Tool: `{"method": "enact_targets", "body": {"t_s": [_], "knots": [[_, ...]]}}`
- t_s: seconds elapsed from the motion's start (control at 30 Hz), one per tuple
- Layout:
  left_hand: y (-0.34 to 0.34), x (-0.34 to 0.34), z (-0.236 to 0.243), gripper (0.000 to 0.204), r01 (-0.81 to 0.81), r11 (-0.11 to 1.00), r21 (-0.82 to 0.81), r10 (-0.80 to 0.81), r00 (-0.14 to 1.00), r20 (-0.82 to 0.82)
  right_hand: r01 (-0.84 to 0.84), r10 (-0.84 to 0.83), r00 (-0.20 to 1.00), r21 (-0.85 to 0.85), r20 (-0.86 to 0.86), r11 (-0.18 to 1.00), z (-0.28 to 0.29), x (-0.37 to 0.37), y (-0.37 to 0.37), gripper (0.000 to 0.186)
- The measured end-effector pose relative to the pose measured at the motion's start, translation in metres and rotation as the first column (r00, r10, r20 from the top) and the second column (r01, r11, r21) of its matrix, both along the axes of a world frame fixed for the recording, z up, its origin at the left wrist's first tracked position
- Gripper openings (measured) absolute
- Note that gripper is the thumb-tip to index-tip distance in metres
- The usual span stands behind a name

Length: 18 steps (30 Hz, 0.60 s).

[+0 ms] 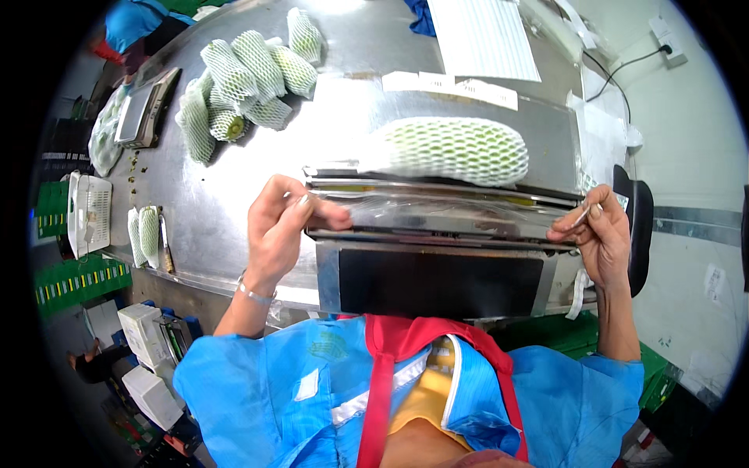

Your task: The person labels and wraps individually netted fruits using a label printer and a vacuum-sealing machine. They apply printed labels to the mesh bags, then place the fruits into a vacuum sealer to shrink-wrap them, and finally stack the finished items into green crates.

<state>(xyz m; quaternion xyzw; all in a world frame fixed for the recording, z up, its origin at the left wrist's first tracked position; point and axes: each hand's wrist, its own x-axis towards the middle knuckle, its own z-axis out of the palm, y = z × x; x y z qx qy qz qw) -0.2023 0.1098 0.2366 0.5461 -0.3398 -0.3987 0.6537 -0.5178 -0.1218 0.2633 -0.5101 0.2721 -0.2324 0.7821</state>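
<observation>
My left hand (290, 222) has its fingers curled on the left end of a clear plastic film (437, 207), stretched across a long metal wrapping device (437, 234). My right hand (591, 230) pinches the film's right end. A black flat plate (441, 281) forms the device's near part. Just beyond the film lies a produce piece in white foam netting (445, 150), green showing through. At the back left is a pile of several similar netted pieces (242, 78).
The steel table (179, 234) holds a scale (143, 109), two netted pieces with a knife (165, 242) at left, white sheets (484, 39) and label strips (449, 87). A white basket (88, 210) sits left. Co-workers show at top left (134, 27) and lower left (94, 359). A power socket (667, 43) is right.
</observation>
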Motion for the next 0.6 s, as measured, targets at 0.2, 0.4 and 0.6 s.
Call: {"method": "enact_targets", "body": {"t_s": [0.2,0.4,0.6], "knots": [[0.008,-0.002,-0.024,0.007,0.047,0.997,0.069,-0.044,0.998,-0.040,-0.152,0.159,0.970,0.053,-0.182,0.987,-0.039,-0.007,0.024,0.011],[0.027,0.008,0.033,0.006,-0.009,0.975,-0.224,-0.001,0.999,-0.048,0.185,-0.198,0.979,-0.230,-0.036,0.955,0.045,-0.008,0.018,0.011],[0.003,0.022,0.050,0.011,0.064,0.891,-0.449,0.158,0.884,0.440,0.129,-0.048,0.950,-0.249,0.308,0.960,0.063,-0.016,0.010,0.013]]}}
